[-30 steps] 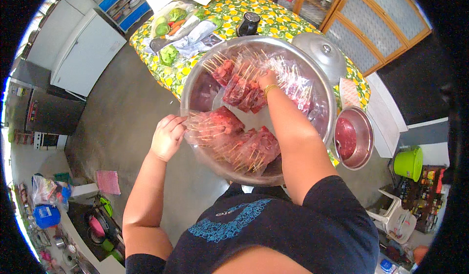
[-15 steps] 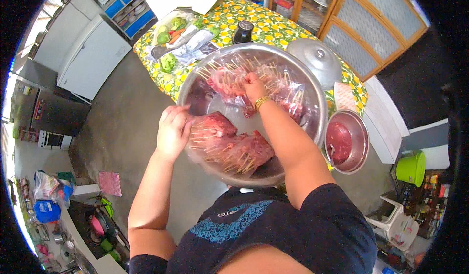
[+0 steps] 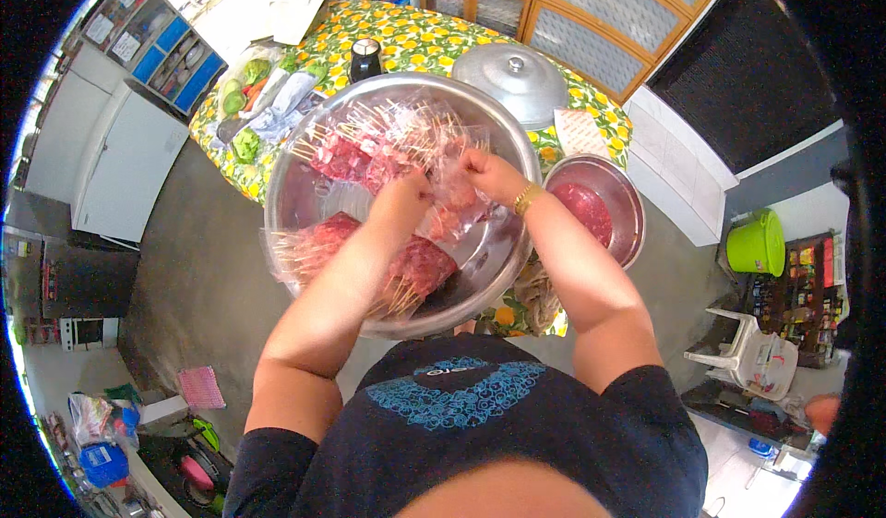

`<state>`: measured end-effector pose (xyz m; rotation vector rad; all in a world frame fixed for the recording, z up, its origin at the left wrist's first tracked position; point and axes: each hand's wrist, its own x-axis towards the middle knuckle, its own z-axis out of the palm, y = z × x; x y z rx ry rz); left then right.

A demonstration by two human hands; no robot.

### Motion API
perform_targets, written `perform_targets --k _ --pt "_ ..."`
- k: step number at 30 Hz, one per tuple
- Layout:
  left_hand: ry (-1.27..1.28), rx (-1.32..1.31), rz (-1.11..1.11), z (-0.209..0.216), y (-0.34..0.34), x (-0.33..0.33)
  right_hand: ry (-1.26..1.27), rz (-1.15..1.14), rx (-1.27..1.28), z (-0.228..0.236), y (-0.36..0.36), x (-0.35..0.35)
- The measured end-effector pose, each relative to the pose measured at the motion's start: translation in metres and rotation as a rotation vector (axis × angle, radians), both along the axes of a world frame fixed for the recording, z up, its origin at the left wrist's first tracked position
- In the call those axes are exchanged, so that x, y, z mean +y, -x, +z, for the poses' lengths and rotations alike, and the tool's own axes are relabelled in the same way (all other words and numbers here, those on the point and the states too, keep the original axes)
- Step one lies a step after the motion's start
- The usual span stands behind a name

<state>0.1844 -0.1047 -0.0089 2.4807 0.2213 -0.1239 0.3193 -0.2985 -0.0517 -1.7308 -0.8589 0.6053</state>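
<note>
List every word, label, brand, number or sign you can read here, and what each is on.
Nothing here can be quoted with certainty.
Dark shirt: short pale lettering above the blue pattern, too small and bent to read surely.
Paper sheet beside the metal lid: faint reddish lines, too small.
White labels on the grey-and-blue cabinet: blurred.
Clear plastic bag at the hands: no print visible.

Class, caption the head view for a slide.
Left hand and right hand at a clear bag over a basin of skewered meat.
</note>
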Motion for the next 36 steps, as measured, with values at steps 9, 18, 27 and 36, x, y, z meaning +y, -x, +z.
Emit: perform_targets --k 9,18,27,36 --pt "0.149 0.01 -0.064 -0.023 0.039 -0.131 0.4 -0.006 -0.29 0.008 0.028 -0.104" --pt "0.23 -0.028 0.048 -0.038 0.036 -0.148 0.656 -0.302 -0.538 0.065 0.098 -0.219" --pt "0.226 -0.174 0.061 -0.034 0.011 -0.137 0.673 -0.53 -0.757 0.007 0.136 -0.217" --pt "0.301 -0.303 0.139 -0.054 -0.004 -0.137 0.643 -0.572 -0.785 -0.003 0.081 -0.241"
